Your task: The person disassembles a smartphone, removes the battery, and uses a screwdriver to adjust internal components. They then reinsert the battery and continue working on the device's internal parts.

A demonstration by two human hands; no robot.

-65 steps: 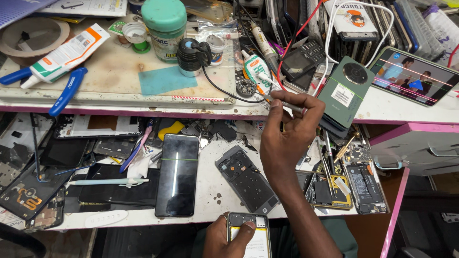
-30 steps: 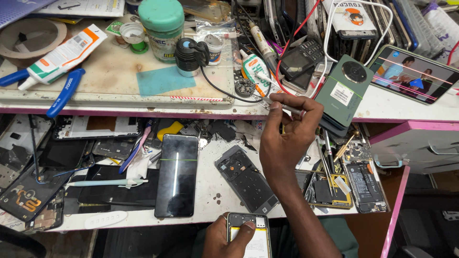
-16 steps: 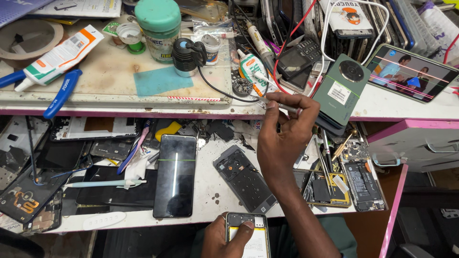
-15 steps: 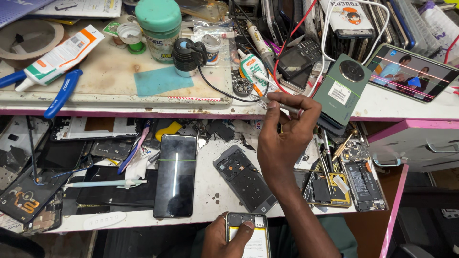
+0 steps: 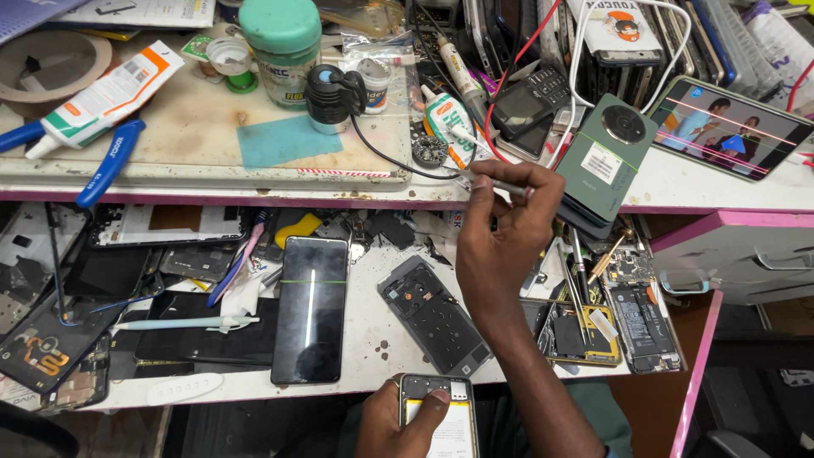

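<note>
My right hand [image 5: 496, 237] is raised over the lower shelf and pinches a thin metal tool [image 5: 487, 180] between thumb and fingers, its tip near the upper shelf's front edge. A small round part [image 5: 430, 150] lies just left of the tip. My left hand [image 5: 398, 424] at the bottom edge holds an opened phone [image 5: 439, 416] with a yellow inside, thumb on its face. A dark phone frame [image 5: 434, 315] lies on the lower shelf between both hands.
A black phone with a lit line [image 5: 310, 309] lies left of the frame. The upper shelf [image 5: 212, 174] carries a green-lidded jar [image 5: 281, 47], a black bottle [image 5: 328, 97], glue tubes, blue pliers [image 5: 110, 161], a green phone [image 5: 606, 163] and a playing screen [image 5: 729, 127]. Phone boards [image 5: 632, 314] crowd the right.
My right hand with the thin tool has shifted very slightly; the view has drifted a little. My left hand still holds the opened phone.
</note>
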